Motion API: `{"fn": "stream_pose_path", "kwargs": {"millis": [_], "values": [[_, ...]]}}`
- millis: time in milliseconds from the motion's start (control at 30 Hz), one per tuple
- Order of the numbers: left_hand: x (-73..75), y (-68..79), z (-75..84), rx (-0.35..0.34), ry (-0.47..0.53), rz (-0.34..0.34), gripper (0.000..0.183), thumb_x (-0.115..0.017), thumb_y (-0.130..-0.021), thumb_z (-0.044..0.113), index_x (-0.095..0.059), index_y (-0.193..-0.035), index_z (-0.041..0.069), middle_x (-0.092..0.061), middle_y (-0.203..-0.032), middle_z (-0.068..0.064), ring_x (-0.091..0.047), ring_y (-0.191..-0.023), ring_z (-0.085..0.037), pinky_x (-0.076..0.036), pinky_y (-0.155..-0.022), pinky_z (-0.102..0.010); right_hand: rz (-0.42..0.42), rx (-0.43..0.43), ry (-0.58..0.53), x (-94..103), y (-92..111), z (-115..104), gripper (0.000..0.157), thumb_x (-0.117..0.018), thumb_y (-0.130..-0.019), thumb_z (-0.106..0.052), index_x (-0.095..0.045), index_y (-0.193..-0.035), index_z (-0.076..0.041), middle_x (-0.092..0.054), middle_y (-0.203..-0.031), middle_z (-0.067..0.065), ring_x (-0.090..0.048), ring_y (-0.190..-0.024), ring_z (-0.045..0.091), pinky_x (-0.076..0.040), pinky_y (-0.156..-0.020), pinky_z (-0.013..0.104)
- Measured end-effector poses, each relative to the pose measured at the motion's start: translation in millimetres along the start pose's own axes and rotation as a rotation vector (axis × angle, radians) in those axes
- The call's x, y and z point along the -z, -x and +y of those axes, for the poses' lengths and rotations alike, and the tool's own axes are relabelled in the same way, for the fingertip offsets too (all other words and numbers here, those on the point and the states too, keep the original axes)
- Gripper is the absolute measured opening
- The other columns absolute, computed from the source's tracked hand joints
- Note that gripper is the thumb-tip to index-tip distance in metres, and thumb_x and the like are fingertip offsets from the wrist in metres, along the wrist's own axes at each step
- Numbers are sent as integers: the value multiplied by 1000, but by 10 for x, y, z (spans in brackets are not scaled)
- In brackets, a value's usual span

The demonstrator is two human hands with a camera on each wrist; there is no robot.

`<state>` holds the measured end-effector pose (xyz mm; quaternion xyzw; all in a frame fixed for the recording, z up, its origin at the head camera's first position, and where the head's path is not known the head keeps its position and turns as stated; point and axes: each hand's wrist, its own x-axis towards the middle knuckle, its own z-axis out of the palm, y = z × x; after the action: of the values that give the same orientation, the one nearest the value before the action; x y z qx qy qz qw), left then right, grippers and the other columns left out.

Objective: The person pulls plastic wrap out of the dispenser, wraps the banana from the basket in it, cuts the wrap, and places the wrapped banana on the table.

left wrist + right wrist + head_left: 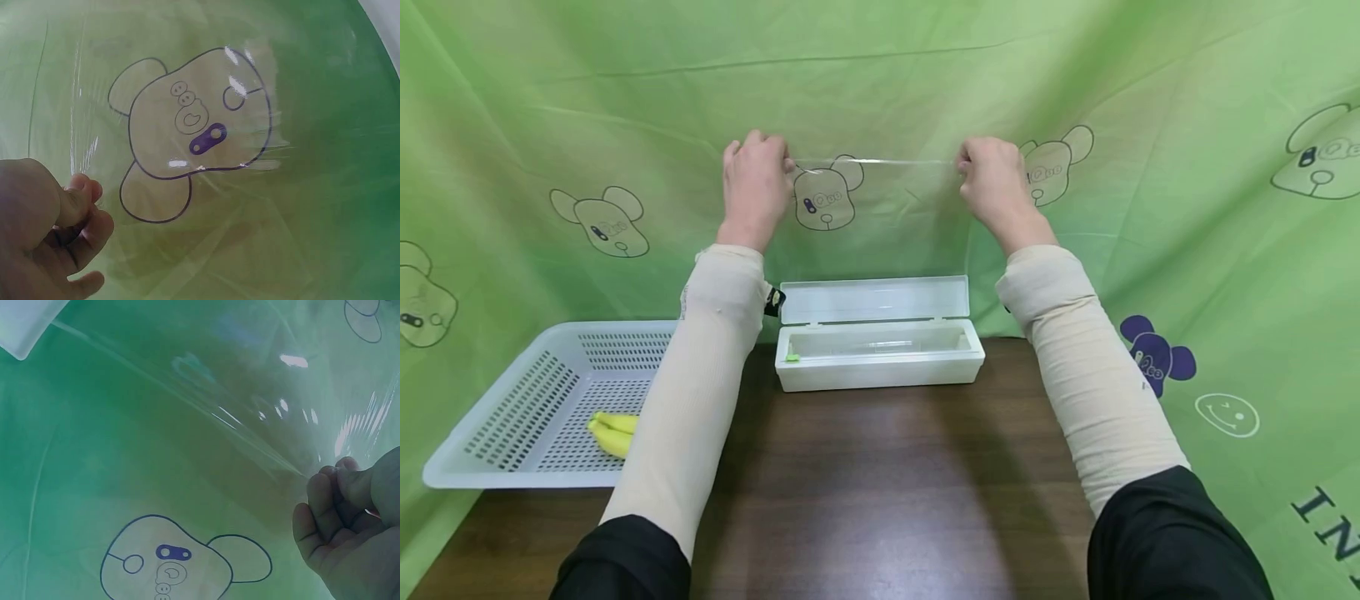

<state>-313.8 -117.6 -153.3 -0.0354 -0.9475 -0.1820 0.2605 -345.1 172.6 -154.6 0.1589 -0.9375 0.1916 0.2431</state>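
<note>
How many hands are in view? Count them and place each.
2: the left hand pinches the upper left of the clear plastic film, the right hand the upper right.

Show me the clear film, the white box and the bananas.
Clear film [880, 161]: head view, on its upper edge.
White box [880, 376]: head view, front wall.
Bananas [613, 438]: head view, yellow peel.

Yellow bananas [613, 434] lie in a perforated basket [535, 480] before green cloth [910, 92].

Dark letters "IN" [1339, 534], then a cut-off one, mark the green cloth [1225, 250]; a bear face [165, 559] reads "Qee".
</note>
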Motion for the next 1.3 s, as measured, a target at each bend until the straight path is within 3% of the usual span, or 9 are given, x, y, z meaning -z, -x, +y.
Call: {"fn": "stream_pose_path", "kwargs": {"millis": [267, 400, 533, 767, 867, 967, 1067, 1167, 1300], "values": [[44, -35, 23, 25, 12, -12, 23, -56, -104, 16, -67, -119, 2, -63, -121, -13, -55, -120, -28, -7, -122, -35, 57, -2, -8, 20, 4, -15, 9, -56, -99, 4, -64, -102, 7, -65, -106, 23, -58, -103, 39, -45, -96, 48], [86, 22, 12, 36, -4, -31, 24, -54, -105, 17, -65, -121, 2, -61, -124, -13, -54, -122, -28, -6, -122, -36, 37, 10, 4, 21, 8, -66, 8, -57, -99, 3, -63, -104, 7, -65, -108, 22, -58, -105, 39, -46, -96, 48], [135, 133, -6, 20, -23, -30, 25, -53, -106, 17, -64, -121, 0, -60, -122, -15, -53, -121, -30, -6, -122, -38, 19, 50, 8, 61, 55, -119, 9, -56, -98, 5, -62, -104, 6, -65, -107, 22, -58, -103, 40, -44, -97, 49], [241, 393, 7, -46, -123, 0, 29, -52, -106, 21, -66, -121, 1, -59, -111, -16, -54, -107, -33, -18, -119, -49, 28, 126, -7, 168, 261, -135, 10, -56, -99, 3, -64, -103, 6, -65, -101, 24, -59, -97, 41, -44, -93, 51], [275, 500, 34, -58, -168, -7, 31, -50, -107, 25, -64, -123, 2, -59, -117, -17, -55, -111, -35, -19, -118, -52, 41, 154, -16, 213, 378, -118, 10, -56, -100, 2, -65, -103, 6, -66, -100, 25, -60, -95, 42, -44, -92, 52], [255, 610, 70, -77, -159, 3, 32, -49, -108, 28, -63, -120, 2, -65, -111, -18, -61, -103, -35, -31, -113, -52, 58, 176, -21, 254, 506, -83, 11, -56, -100, 2, -66, -103, 7, -67, -100, 25, -61, -94, 42, -45, -90, 54], [176, 733, 115, -101, -2, 14, 29, -48, -108, 25, -61, -111, 0, -68, -95, -16, -63, -79, -32, -51, -86, -44, 76, 190, -23, 283, 638, -24, 11, -57, -100, 2, -66, -103, 7, -67, -100, 25, -61, -93, 42, -45, -87, 56], [50, 861, 150, -154, 257, 5, 24, -48, -108, 20, -60, -103, -1, -66, -82, -13, -58, -64, -25, -51, -61, -35, 103, 213, -40, 285, 779, 47, 10, -57, -98, 5, -66, -101, 8, -68, -99, 25, -62, -91, 42, -46, -84, 56], [-153, 1051, 197, -195, 616, -109, 20, -50, -107, 15, -62, -101, 1, -65, -81, -10, -63, -69, -20, -56, -64, -30, 140, 245, -63, 277, 971, 127, 8, -59, -96, 8, -67, -99, 8, -68, -96, 24, -63, -87, 40, -49, -80, 54]]}}
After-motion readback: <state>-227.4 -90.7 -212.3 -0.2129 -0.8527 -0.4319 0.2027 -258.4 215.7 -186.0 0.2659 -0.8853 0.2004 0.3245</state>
